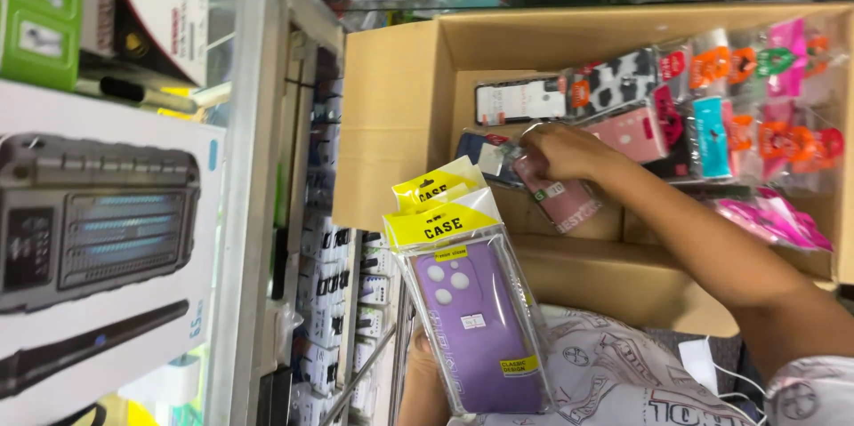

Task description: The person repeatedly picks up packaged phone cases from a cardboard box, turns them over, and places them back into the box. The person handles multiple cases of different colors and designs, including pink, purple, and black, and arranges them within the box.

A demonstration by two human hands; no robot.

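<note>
Two hands work: the right hand pinches a pink case inside the box, near its left wall; the left hand grips purple cases.

purple phone case, yellow header card, brown cardboard box

A packaged purple phone case stands upright; a pink packaged case tilts in the cardboard box.
</note>
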